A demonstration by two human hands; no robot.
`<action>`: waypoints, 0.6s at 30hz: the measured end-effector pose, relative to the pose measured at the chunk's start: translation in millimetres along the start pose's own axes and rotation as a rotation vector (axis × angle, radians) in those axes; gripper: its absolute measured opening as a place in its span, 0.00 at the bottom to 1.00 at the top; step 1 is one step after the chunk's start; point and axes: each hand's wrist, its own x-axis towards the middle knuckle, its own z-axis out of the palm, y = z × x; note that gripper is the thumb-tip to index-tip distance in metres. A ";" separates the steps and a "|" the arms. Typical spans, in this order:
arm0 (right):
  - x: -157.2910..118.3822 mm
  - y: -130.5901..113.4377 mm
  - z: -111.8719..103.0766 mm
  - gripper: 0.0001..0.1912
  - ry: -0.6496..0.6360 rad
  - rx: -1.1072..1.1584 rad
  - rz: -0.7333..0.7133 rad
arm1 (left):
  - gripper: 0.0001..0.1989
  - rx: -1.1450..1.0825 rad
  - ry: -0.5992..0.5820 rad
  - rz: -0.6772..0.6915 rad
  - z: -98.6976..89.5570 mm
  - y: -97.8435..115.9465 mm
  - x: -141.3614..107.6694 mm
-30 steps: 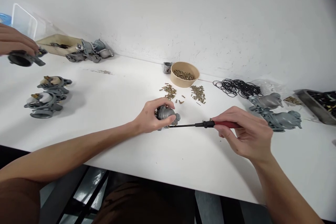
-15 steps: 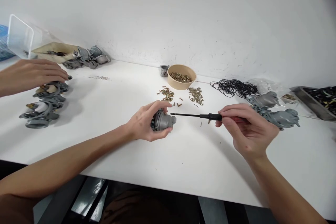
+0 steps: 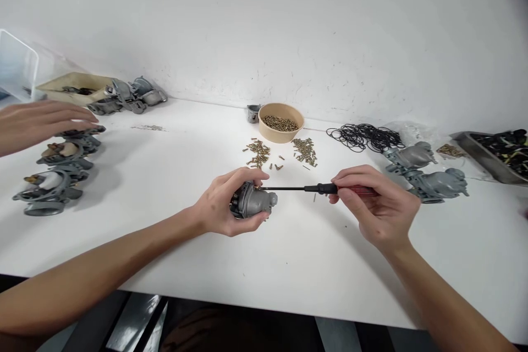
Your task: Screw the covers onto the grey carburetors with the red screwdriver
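Two hands meet at the middle of the frame over a white counter (image 3: 289, 253): the left hand (image 3: 223, 206) has its fingers wrapped around a small grey carburetor body (image 3: 252, 202) resting on the surface, and the right hand (image 3: 377, 206), a little right of centre, has its fingers pinched closed on the red handle of a screwdriver (image 3: 322, 189). The tool's long axis runs nearly level across the picture, handle to the right and thin black shaft to the left, and its tip sits at the upper right edge of the carburetor body, just under the left thumb, touching or very nearly so; the exact contact is too small to tell. Nothing lies between tip and part. Above them, toward the upper middle, loose brass screws (image 3: 305, 149) are scattered in front of a tan bowl (image 3: 281, 121) holding more of them, clear of the shaft. To the right lie a tangle of black O-rings (image 3: 363, 137) and two more grey carburetors (image 3: 429, 173), just beyond the right hand. At the left edge another person's hand (image 3: 37, 121) hovers over a row of finished-looking carburetors (image 3: 53, 173), well apart from the work in the middle.
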 end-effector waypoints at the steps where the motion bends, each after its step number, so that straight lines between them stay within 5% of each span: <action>1: -0.4 0.2 -0.1 0.18 -0.003 0.000 -0.001 | 0.27 -0.003 -0.001 0.003 0.1 -0.1 -0.1; 18: -2.3 1.9 0.1 0.16 0.006 0.023 0.035 | 0.25 -0.079 -0.003 0.082 3.5 1.2 1.9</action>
